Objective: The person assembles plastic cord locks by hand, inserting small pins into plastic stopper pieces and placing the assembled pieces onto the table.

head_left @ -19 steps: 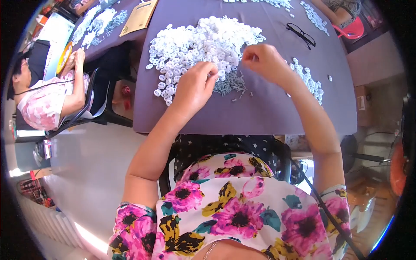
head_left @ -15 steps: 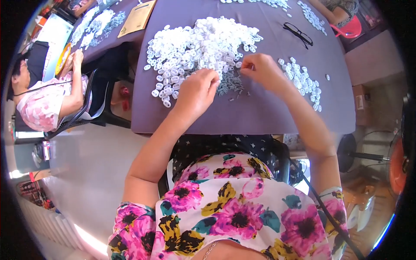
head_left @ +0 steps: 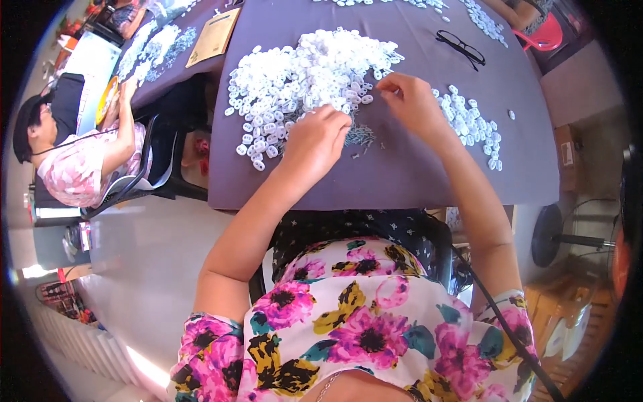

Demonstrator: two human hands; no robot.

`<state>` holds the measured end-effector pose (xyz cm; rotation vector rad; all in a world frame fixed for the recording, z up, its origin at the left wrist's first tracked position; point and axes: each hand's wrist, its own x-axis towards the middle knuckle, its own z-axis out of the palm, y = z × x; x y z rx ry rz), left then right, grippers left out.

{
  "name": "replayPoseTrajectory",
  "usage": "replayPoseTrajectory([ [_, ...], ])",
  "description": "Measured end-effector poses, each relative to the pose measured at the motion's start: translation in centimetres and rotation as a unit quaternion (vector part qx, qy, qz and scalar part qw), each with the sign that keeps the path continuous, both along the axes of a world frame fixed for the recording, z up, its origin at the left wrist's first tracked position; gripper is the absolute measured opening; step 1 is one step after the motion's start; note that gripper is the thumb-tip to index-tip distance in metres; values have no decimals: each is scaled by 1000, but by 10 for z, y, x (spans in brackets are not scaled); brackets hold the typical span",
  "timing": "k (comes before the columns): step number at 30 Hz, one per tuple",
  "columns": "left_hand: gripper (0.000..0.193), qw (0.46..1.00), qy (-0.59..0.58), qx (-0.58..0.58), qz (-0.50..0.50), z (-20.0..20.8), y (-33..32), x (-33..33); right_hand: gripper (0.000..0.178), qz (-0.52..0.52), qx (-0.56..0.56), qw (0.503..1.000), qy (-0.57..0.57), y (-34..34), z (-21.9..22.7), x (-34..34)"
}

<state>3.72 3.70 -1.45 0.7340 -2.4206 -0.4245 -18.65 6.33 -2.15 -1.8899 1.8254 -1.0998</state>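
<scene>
A big heap of small white oval plastic pieces with dark markings (head_left: 321, 63) lies on the cloth-covered table in front of me. At its near edge is a patch of tiny grey screw-like pins (head_left: 360, 136). My left hand (head_left: 318, 137) is over the near side of the heap and partly covers the pins. Its fingers are curled together, and whatever they hold is hidden. My right hand (head_left: 414, 106) hovers just right of the heap with thumb and fingertips drawn into a pinch. Anything between them is too small to make out.
A smaller group of white ovals (head_left: 469, 124) lies right of my right hand. Black eyeglasses (head_left: 461, 48) rest farther back. A brown envelope (head_left: 213, 37) lies at the far left. Another person (head_left: 90, 157) sits at left by a yellow-rimmed plate (head_left: 107, 100). A fan (head_left: 549, 236) stands at right.
My left hand has shifted slightly right, covering more of the pins. The right hand has moved a little up and right. The whole view has shifted slightly.
</scene>
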Motion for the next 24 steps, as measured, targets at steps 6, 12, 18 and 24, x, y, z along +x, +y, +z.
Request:
replayPoseTrajectory([
  [6, 8, 995, -94, -27, -19, -3, -7, -32, 14, -1, 27, 998, 54, -19, -4, 2],
  [12, 6, 989, -137, -43, -21, -4, -8, -30, 14, -29, 59, 994, 90, -36, -12, 18],
  [18, 2, 993, -114, -31, 1, -3, -10, -10, 12, 11, 92, 990, 110, -34, -9, 22],
  [24, 3, 993, -108, -41, -5, -4, -8, -7, 12, 62, 80, 990, 103, -25, -18, 20],
])
